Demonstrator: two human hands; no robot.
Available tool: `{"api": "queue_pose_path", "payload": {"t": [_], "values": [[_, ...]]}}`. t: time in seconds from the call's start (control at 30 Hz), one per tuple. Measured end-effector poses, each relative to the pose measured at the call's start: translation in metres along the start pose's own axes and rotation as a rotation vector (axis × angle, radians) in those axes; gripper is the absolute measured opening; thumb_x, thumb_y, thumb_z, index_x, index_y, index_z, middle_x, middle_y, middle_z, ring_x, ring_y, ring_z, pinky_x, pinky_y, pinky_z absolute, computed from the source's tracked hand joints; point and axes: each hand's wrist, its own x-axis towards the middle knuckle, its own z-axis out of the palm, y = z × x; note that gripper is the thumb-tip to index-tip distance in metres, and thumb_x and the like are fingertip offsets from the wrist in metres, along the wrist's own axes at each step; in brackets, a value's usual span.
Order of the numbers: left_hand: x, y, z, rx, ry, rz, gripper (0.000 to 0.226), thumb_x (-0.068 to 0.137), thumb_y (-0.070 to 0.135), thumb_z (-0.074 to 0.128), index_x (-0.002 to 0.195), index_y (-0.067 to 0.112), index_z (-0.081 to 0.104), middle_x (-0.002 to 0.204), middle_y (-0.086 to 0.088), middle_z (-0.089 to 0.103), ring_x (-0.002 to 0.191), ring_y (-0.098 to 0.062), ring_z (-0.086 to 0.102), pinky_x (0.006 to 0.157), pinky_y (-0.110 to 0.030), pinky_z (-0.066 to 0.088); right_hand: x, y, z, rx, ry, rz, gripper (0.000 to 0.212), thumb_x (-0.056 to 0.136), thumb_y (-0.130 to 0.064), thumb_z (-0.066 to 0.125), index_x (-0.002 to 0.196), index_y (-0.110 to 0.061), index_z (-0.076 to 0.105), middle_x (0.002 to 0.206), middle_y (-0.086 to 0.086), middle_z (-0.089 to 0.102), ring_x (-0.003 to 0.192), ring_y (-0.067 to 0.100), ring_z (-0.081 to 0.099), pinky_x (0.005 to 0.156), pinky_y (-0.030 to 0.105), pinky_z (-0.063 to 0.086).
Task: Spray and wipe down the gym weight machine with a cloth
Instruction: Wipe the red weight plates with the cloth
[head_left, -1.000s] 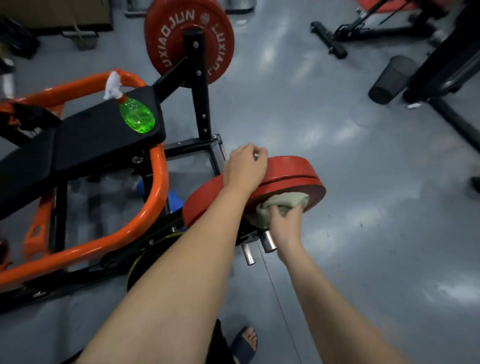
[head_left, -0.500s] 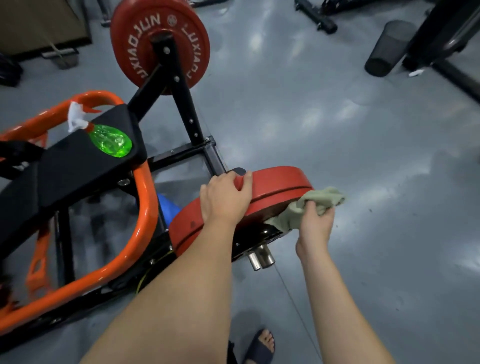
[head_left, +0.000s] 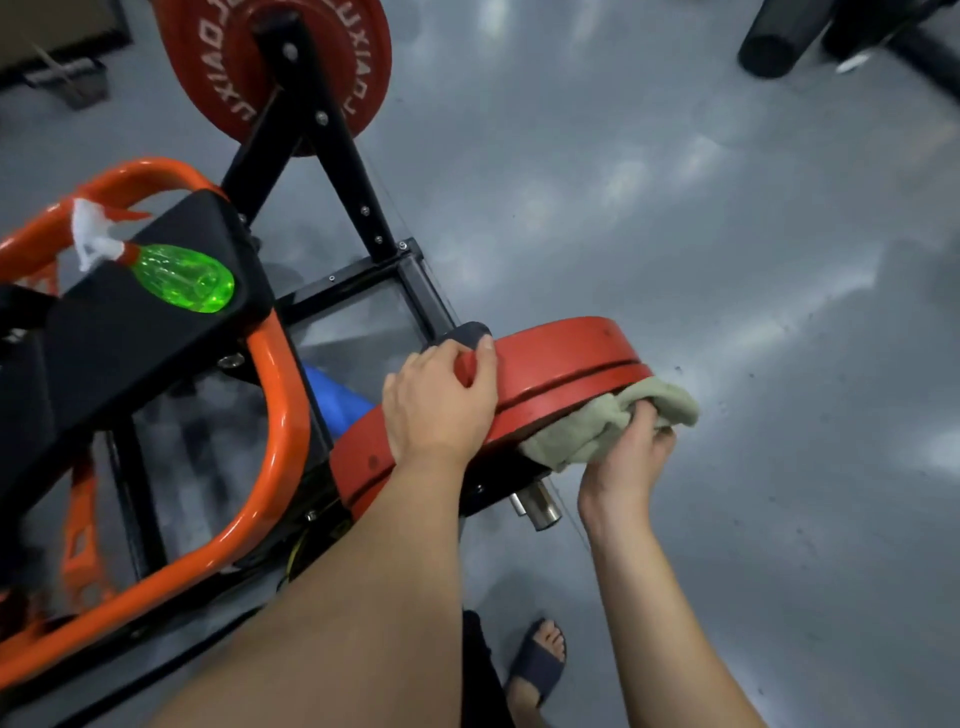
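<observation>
Grey-green cloth (head_left: 587, 436), gripped by the right hand (head_left: 628, 462), has slid right along the red round weight plate (head_left: 566, 358); the left hand (head_left: 436, 405) clasps its rim, so wiping advances.

Gym — red wt plates (head_left: 561, 364), orange-frame machine (head_left: 280, 415), grey floor (head_left: 675, 208).

Bare forearms run back from the left hand (head_left: 441, 400) and the right hand (head_left: 631, 457). Below the right hand, toes show in a dark open-toed slide sandal (head_left: 537, 667), just beside the edge of a black garment (head_left: 479, 670).
</observation>
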Motion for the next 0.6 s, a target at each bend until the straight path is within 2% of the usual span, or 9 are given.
{"api": "queue_pose_path", "payload": {"t": [0.07, 0.17, 0.27, 0.37, 0.43, 0.5, 0.53, 0.57, 0.6], "values": [[-0.001, 0.001, -0.001, -0.008, -0.008, -0.008, 0.048, 0.101, 0.061, 0.037, 0.094, 0.026, 0.069, 0.096, 0.002, 0.069, 0.102, -0.023, 0.058, 0.097, -0.038, 0.035, 0.002, 0.004, 0.004, 0.012, 0.042, 0.053, 0.036, 0.097, -0.028, 0.056, 0.127, -0.021, 0.038, 0.114, -0.002, 0.062, 0.096, 0.01, 0.067, 0.084, 0.035, 0.051], [0.0, -0.001, 0.001, -0.007, -0.003, -0.005, 0.048, 0.1, 0.062, 0.037, 0.092, 0.027, 0.069, 0.096, 0.004, 0.069, 0.102, -0.022, 0.058, 0.096, -0.039, 0.036, -0.036, 0.023, 0.011, -0.131, -0.038, 0.005, 0.048, 0.086, -0.043, 0.055, 0.13, -0.037, 0.038, 0.127, -0.009, 0.06, 0.114, 0.013, 0.062, 0.1, 0.035, 0.048], [0.002, -0.002, 0.002, -0.001, -0.007, -0.014, 0.048, 0.1, 0.061, 0.037, 0.092, 0.026, 0.069, 0.095, 0.003, 0.069, 0.101, -0.023, 0.058, 0.095, -0.039, 0.036, -0.089, 0.048, 0.007, -0.138, -0.225, 0.062, 0.023, 0.097, -0.023, 0.053, 0.117, -0.035, 0.052, 0.104, -0.019, 0.07, 0.103, 0.007, 0.064, 0.086, 0.019, 0.049], [0.0, -0.001, 0.002, -0.017, -0.002, -0.003, 0.047, 0.101, 0.061, 0.037, 0.091, 0.026, 0.067, 0.092, 0.004, 0.068, 0.099, -0.022, 0.058, 0.094, -0.039, 0.036, -0.117, 0.053, 0.007, -0.168, -0.362, 0.082, 0.035, 0.088, -0.025, 0.05, 0.122, -0.02, 0.055, 0.096, -0.012, 0.07, 0.09, 0.003, 0.065, 0.079, 0.02, 0.049], [0.001, -0.002, 0.001, -0.017, 0.0, 0.0, 0.047, 0.1, 0.061, 0.037, 0.092, 0.027, 0.067, 0.093, 0.004, 0.068, 0.1, -0.023, 0.058, 0.094, -0.04, 0.036, -0.096, 0.049, 0.012, -0.148, -0.283, 0.0, 0.043, 0.085, -0.025, 0.044, 0.125, -0.011, 0.053, 0.101, -0.01, 0.066, 0.091, 0.002, 0.061, 0.084, 0.023, 0.049], [0.001, -0.001, 0.0, -0.013, -0.019, -0.005, 0.048, 0.1, 0.063, 0.037, 0.095, 0.027, 0.068, 0.095, 0.004, 0.068, 0.102, -0.023, 0.058, 0.096, -0.04, 0.037, -0.062, 0.036, 0.016, -0.04, -0.16, 0.024, 0.044, 0.09, -0.037, 0.046, 0.127, -0.016, 0.055, 0.115, -0.003, 0.064, 0.105, 0.011, 0.062, 0.099, 0.033, 0.051], [0.001, 0.0, 0.0, -0.017, -0.028, -0.006, 0.048, 0.099, 0.064, 0.038, 0.096, 0.027, 0.069, 0.096, 0.004, 0.068, 0.103, -0.022, 0.058, 0.097, -0.04, 0.037, -0.043, 0.03, 0.017, 0.003, -0.121, 0.067, 0.037, 0.091, -0.042, 0.049, 0.119, -0.021, 0.058, 0.112, -0.001, 0.063, 0.105, 0.017, 0.063, 0.102, 0.042, 0.052], [0.001, 0.001, -0.001, -0.024, -0.032, -0.007, 0.049, 0.099, 0.064, 0.038, 0.097, 0.026, 0.069, 0.096, 0.004, 0.068, 0.103, -0.022, 0.057, 0.097, -0.04, 0.037, -0.026, 0.023, 0.018, 0.008, -0.076, 0.104, 0.022, 0.093, -0.042, 0.05, 0.106, -0.027, 0.058, 0.103, -0.002, 0.063, 0.096, 0.018, 0.064, 0.096, 0.044, 0.055], [0.0, 0.002, -0.002, -0.026, -0.029, -0.003, 0.049, 0.098, 0.065, 0.038, 0.097, 0.026, 0.069, 0.096, 0.005, 0.068, 0.103, -0.022, 0.057, 0.097, -0.04, 0.037, -0.012, 0.016, 0.017, 0.04, -0.044, 0.116, 0.012, 0.097, -0.038, 0.047, 0.097, -0.03, 0.055, 0.092, -0.006, 0.061, 0.085, 0.015, 0.064, 0.084, 0.039, 0.057]]}}
